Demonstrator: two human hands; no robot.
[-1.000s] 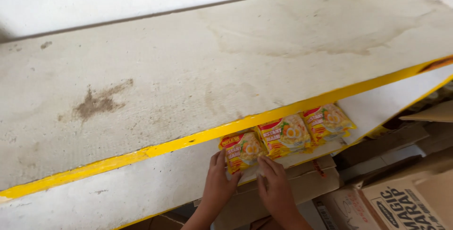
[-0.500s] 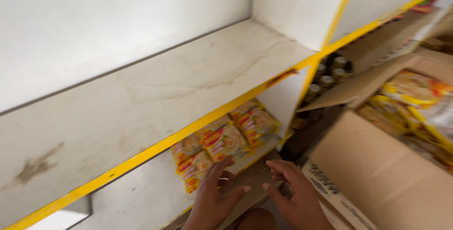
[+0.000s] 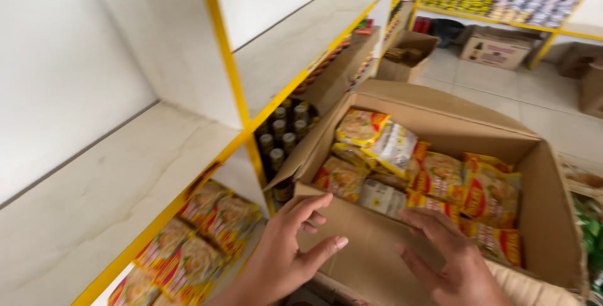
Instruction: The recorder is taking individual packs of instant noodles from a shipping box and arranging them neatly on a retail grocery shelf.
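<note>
Noodle packets (image 3: pixel 433 177) lie loose in the open cardboard box (image 3: pixel 377 243) on the floor right of the shelf (image 3: pixel 94 218), within easy reach, while the left hand (image 3: pixel 286 252) and right hand (image 3: pixel 449 259) hover open and empty over its near flap.

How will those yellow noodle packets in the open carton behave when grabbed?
The noodle packets look like soft crinkled film, so probably light and flexing at the edges. The glossy wrap may be slippery. They lie loosely heaped in the cardboard carton, so neighbours would likely shift.
</note>
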